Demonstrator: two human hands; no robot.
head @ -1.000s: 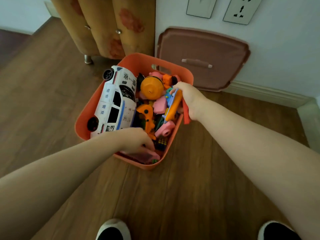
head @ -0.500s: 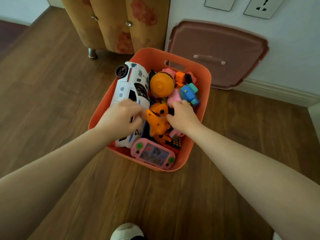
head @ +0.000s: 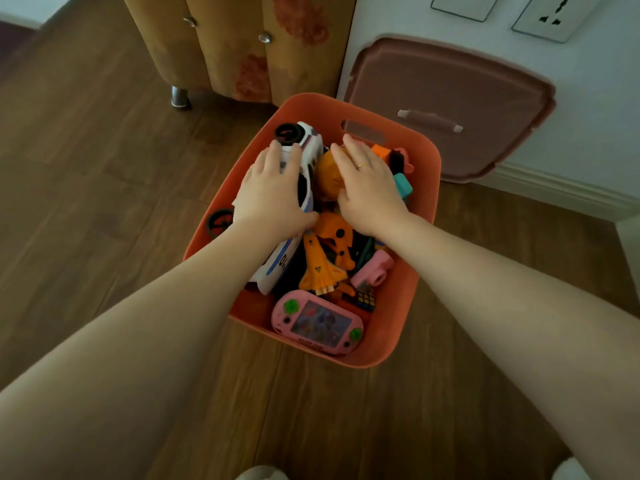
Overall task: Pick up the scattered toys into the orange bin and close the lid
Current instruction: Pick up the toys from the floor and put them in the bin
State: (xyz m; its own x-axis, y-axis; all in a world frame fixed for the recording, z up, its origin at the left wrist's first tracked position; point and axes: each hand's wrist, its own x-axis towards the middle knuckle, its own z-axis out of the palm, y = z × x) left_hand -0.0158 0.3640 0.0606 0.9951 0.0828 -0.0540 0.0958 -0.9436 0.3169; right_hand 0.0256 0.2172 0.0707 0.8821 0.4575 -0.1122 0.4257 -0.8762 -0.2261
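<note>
On wood floor [head: 104, 202], flat-fingered left hand [head: 270, 192] and right hand [head: 367, 188] press toys in orange bin [head: 408, 306].

Orange bin [head: 408, 327] heaped full of toys, white police car [head: 308, 157] under the left hand [head: 270, 192], orange ball [head: 327, 176] under the right hand [head: 367, 188], pink game console [head: 317, 323] nearest the wrists, brownish-pink lid [head: 450, 105] beyond the fingertips, propped upright against the wall

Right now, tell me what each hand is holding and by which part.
Nothing is gripped. The left hand lies flat on the white toy car, on its roof; the right hand presses, fingers straight, on the round orange toy in the orange bin.
</note>
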